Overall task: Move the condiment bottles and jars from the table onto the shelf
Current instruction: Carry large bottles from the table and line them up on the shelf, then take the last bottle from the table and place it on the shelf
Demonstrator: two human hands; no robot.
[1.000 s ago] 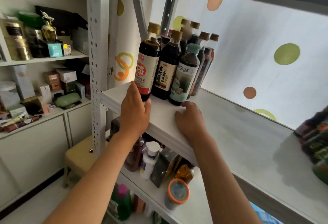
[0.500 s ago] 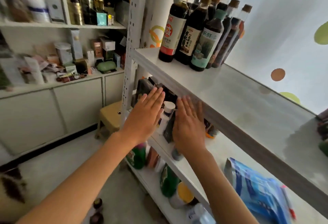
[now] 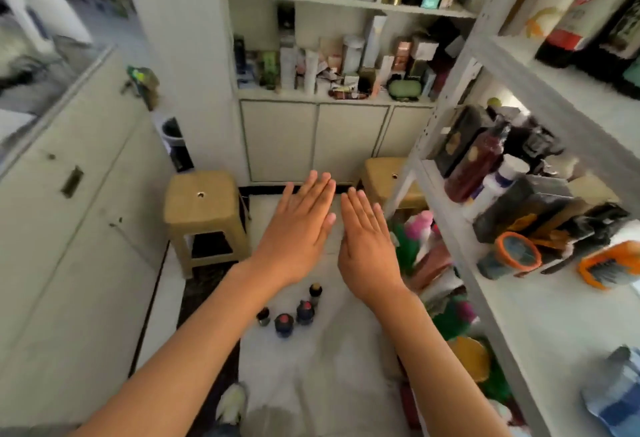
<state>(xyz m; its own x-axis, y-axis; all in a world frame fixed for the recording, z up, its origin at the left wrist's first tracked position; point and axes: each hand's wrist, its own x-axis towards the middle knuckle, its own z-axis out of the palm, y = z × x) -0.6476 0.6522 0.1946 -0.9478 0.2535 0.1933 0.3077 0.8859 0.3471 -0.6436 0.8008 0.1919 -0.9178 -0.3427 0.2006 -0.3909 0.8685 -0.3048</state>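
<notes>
Dark bottles [image 3: 568, 34] stand on the shelf [image 3: 554, 76]; four small bottles [image 3: 291, 312] wait below; left hand [image 3: 294, 228] and right hand [image 3: 367, 239] flat, each grip wide, empty.

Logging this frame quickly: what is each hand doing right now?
Left hand: open, fingers straight, holding nothing.
Right hand: open, fingers straight, holding nothing.

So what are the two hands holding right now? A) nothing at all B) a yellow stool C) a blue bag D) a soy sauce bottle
A: the left hand and the right hand are both flat with straight fingers, held in the air above the small bottles standing on the floor, and grip nothing.
</notes>
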